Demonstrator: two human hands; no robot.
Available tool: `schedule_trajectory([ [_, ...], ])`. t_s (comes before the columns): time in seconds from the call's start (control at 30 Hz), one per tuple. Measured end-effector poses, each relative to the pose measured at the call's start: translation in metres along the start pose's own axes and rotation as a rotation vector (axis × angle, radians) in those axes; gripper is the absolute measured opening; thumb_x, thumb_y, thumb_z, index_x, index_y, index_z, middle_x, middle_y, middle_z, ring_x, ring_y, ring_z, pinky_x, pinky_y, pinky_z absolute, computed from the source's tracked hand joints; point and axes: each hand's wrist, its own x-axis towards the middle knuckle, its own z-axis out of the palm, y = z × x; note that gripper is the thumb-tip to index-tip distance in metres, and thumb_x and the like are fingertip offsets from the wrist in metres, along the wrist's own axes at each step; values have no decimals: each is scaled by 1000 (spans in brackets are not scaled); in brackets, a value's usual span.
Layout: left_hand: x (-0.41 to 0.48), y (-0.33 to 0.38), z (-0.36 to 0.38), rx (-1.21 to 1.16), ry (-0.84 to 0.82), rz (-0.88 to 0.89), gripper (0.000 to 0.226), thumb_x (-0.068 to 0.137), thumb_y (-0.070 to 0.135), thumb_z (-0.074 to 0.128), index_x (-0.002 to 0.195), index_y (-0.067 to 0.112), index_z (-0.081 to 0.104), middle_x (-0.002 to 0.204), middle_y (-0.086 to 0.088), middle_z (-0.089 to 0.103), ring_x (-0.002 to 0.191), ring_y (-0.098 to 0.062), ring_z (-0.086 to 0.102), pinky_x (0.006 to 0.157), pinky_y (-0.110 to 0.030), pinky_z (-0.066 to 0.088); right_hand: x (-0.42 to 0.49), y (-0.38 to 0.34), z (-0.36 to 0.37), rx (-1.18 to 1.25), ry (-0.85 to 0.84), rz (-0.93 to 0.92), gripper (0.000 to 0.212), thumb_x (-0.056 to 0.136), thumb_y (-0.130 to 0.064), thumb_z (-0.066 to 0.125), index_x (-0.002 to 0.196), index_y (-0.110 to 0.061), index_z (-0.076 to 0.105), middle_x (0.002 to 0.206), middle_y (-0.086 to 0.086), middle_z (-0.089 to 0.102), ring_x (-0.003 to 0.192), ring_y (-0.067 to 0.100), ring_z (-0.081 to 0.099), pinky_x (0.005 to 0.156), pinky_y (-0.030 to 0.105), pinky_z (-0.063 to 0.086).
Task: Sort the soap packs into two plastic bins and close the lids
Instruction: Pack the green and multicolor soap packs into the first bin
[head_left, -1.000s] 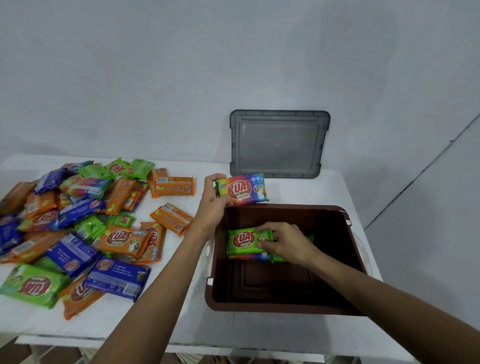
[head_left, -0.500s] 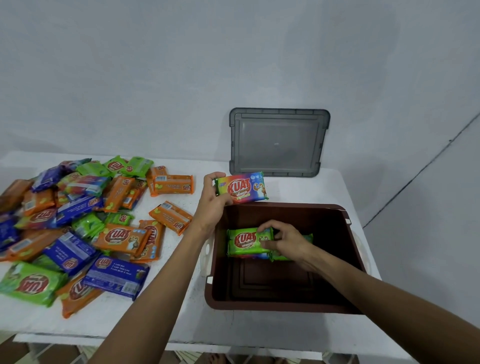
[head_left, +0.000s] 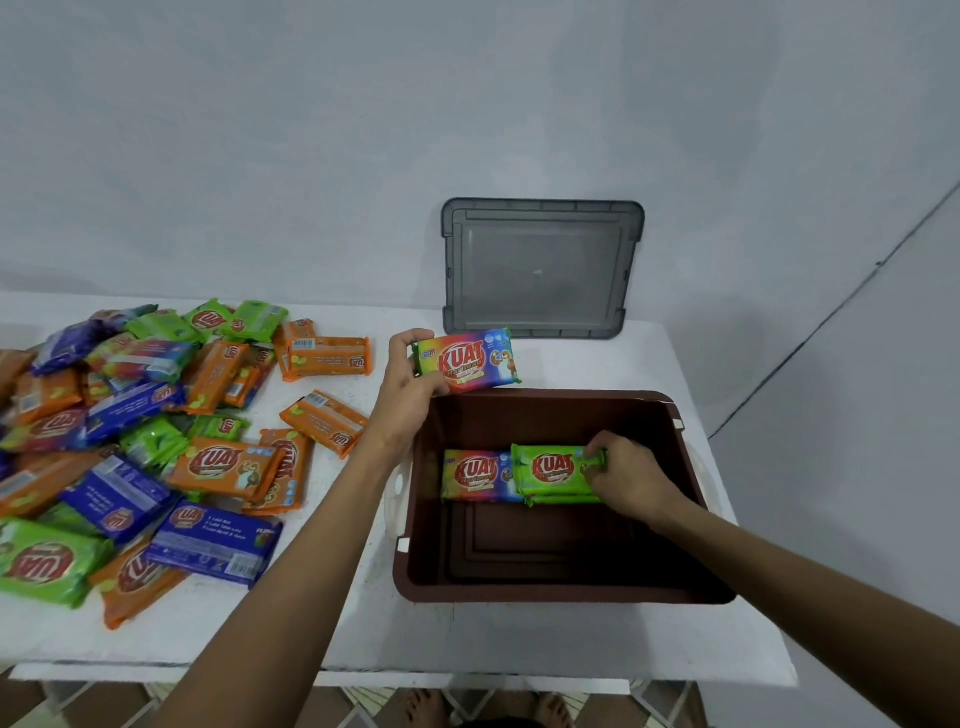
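So the brown bin (head_left: 563, 593) sits open on the white surface (head_left: 363, 639), and both hands are busy around it. The left hand (head_left: 410, 384) hovers right at the bin's far-left corner, holding a rainbow soap pack (head_left: 470, 359) just above the back rim. Its fingers (head_left: 411, 340) curl over the pack's left end with the thumb underneath, so the pack sticks out to the right of the grip, label facing up.

The right hand (head_left: 626, 475) is down inside the bin, toward its right wall. Its fingers (head_left: 597, 458) are clamped on the right end of a green soap pack (head_left: 550, 470) — the rest of the pack stretches left from the fingertips. That green one lies on the bin floor near the back, overlapping the right edge of a second rainbow pack (head_left: 475, 475) beside it. There looks to be another green pack under it, can't say for sure.

Left of the bin there's a big loose pile of soap packs (head_left: 145, 441) — orange, blue, green, a few rainbow. Behind the bin, a grey lid (head_left: 540, 267) stands against the wall.
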Motion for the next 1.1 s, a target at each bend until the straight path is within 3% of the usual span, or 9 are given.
schedule_trajectory([
  [0.1,0,-1,0,6,2,5,53,89,-7,51,124,30,36,120,-4,53,104,-14,56,66,-16,51,-9,-11,2,-122,-16,-50,47,88,-44,67,122,-15,51,119,11,48,104,30,58,78,29,46],
  [0.17,0,-1,0,6,2,7,53,89,-7,51,124,29,36,119,-4,53,104,-15,56,65,-15,51,-13,-15,3,-154,-32,-94,53,85,-50,68,126,-22,48,118,9,48,105,27,57,79,30,46],
  [0.3,0,-1,0,2,4,10,52,90,-7,51,123,29,36,116,-1,54,104,-15,56,64,-14,51,-15,-15,-2,-156,-49,-138,53,85,-50,68,131,-30,52,119,11,51,104,28,59,88,34,51],
  [0.6,0,-1,-1,18,-2,12,53,90,-7,51,124,30,36,122,-5,53,107,-15,55,65,-15,51,-13,-9,-8,-261,-18,-174,50,88,-42,68,131,-22,54,119,11,65,104,29,64,85,40,55],
  [0.87,1,-2,-1,12,1,12,52,90,-6,52,124,30,36,123,-6,52,106,-16,56,65,-15,51,-14,-6,-8,-273,-7,-175,41,91,-28,64,130,-15,56,118,16,65,106,35,63,89,42,52],
  [1.03,1,0,-1,33,-1,31,52,90,-7,53,123,30,37,125,-8,52,108,-16,56,67,-17,50,-18,-11,-14,-300,-12,-185,42,94,-36,59,131,-15,56,118,15,66,105,33,63,87,40,53],
  [1.1,0,3,-3,51,-1,52,53,90,-7,54,124,29,36,124,-7,53,107,-17,57,66,-16,51,-18,-19,-23,-317,69,-213,39,95,-40,56,123,-13,60,110,14,69,99,33,65,81,39,54],
])
